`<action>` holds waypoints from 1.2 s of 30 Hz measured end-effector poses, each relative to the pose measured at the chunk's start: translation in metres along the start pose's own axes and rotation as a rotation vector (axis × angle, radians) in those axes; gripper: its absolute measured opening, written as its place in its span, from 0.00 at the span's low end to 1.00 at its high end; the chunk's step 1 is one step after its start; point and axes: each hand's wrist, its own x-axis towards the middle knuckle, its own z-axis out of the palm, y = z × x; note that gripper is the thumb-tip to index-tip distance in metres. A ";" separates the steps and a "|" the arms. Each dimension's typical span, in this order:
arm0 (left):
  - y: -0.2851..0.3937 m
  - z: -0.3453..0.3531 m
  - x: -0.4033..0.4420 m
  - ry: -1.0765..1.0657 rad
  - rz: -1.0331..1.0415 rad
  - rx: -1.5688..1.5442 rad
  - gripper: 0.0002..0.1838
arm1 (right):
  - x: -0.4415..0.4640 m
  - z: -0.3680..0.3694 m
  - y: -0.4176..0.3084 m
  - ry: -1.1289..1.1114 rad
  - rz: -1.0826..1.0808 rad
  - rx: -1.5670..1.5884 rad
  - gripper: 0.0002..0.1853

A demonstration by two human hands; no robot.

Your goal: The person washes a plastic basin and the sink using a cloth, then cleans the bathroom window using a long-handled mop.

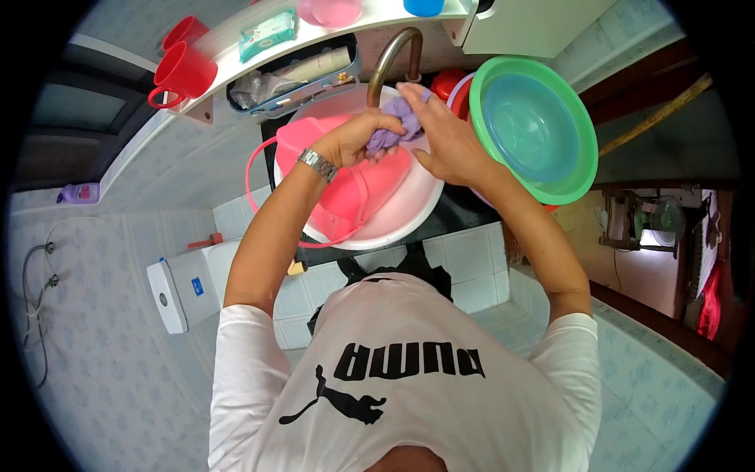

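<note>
A crumpled purple cloth is held below the curved metal faucet. My left hand, with a metal watch on its wrist, is closed around the cloth. My right hand is beside it, fingers stretched and thumb apart, touching the cloth's right side. Under both hands, a pink plastic bucket with a pink handle lies tilted in the pale washbasin. Whether water is running from the faucet cannot be made out.
Stacked green and blue basins stand right of the washbasin. A shelf above carries a red mug and a wipes packet. Below it sits a blue case. A white toilet tank is at left.
</note>
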 end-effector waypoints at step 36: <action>-0.011 0.023 0.022 0.442 0.650 1.789 0.14 | 0.036 0.027 0.059 -0.447 0.228 0.098 0.16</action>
